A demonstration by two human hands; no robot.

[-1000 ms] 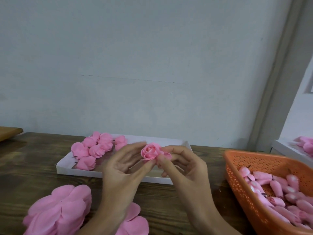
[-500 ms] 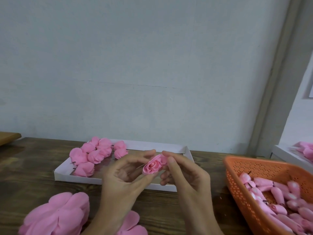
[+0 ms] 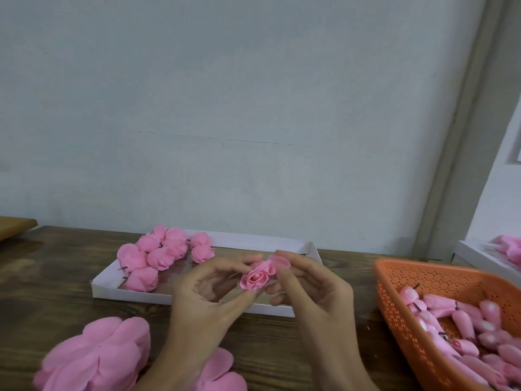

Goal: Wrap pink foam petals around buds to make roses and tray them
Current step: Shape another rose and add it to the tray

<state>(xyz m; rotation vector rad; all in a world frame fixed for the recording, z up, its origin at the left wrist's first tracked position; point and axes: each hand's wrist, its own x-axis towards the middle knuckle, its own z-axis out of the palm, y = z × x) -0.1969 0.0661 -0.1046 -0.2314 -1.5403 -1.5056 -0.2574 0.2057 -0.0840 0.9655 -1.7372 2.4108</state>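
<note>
A pink foam rose [image 3: 258, 276] is held in the air between both hands, its spiral centre facing me. My left hand [image 3: 208, 300] pinches its lower left side with thumb and fingers. My right hand [image 3: 310, 289] pinches an outer petal at the rose's upper right. Behind the hands lies a shallow white tray [image 3: 107, 289] with several finished roses [image 3: 158, 255] in its left half. Stacks of loose pink petals [image 3: 98, 356] lie at the near left, and another petal stack [image 3: 220, 371] lies under my left wrist.
An orange perforated basket [image 3: 400, 314] full of pink buds [image 3: 462, 320] stands at the right. A second white tray [image 3: 485, 258] with pink flowers sits at the far right edge. The wooden table [image 3: 48, 283] runs up to a pale wall.
The rose has turned and dropped slightly, so its centre now faces me more. My right fingers shifted to the outer petal at the upper right. The camera view tilted.
</note>
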